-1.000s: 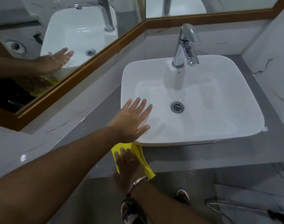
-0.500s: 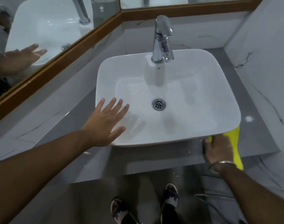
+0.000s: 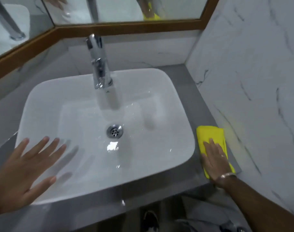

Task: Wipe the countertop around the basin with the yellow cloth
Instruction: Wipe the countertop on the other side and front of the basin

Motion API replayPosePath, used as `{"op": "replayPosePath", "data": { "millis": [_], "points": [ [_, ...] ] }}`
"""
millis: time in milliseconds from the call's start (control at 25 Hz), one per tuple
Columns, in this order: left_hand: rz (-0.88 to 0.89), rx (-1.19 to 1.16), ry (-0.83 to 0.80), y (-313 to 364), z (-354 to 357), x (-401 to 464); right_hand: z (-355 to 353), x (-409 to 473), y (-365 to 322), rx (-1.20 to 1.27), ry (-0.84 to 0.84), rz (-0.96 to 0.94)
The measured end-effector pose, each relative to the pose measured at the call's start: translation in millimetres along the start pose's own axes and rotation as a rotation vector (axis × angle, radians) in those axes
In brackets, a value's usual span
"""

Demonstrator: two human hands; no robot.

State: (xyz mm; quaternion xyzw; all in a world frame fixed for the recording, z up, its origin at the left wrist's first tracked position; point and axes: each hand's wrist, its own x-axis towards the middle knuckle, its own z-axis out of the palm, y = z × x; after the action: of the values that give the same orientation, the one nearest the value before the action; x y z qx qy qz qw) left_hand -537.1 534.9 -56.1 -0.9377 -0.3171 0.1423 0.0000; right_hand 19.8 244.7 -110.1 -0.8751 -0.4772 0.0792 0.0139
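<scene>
Both forearms bare, no sleeves. Thin metal bangle [image 3: 226, 175] on right wrist. Ring [image 3: 222, 155] on right hand [image 3: 215, 162]. Left hand [image 3: 24, 171] bare. Dark shoe [image 3: 149, 220] below counter edge.

A chrome tap [image 3: 99, 64] stands below a wood-framed mirror [image 3: 126, 29].

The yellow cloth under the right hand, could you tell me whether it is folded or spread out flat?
Folded. The yellow cloth shows as a narrow, thick pad with a rounded far edge, pressed on the countertop by the right hand.
</scene>
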Motion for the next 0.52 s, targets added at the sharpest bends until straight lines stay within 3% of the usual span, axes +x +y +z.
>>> {"op": "replayPosePath", "data": {
  "millis": [80, 120, 200, 280, 360, 520],
  "points": [
    [0.028, 0.056, 0.036, -32, 67, 6, 4, 85, 0, -0.036, 0.022, 0.003],
    [0.077, -0.047, 0.023, -42, 91, -1, 4, 126, 0, -0.036, 0.015, 0.006],
    [-0.014, -0.091, -0.04, -26, 52, -9, 0, 170, -9, -0.098, -0.092, -0.057],
    [-0.001, -0.076, -0.015, 11, -37, -2, 10, 136, -25, -0.149, -0.147, -0.234],
    [0.022, -0.105, 0.069, 27, -75, -4, 5, 54, -39, -0.01, -0.173, -0.383],
    [0.099, -0.123, 0.056, 35, -75, -5, 6, -73, -78, -0.04, -0.141, -0.717]
  ]
}}
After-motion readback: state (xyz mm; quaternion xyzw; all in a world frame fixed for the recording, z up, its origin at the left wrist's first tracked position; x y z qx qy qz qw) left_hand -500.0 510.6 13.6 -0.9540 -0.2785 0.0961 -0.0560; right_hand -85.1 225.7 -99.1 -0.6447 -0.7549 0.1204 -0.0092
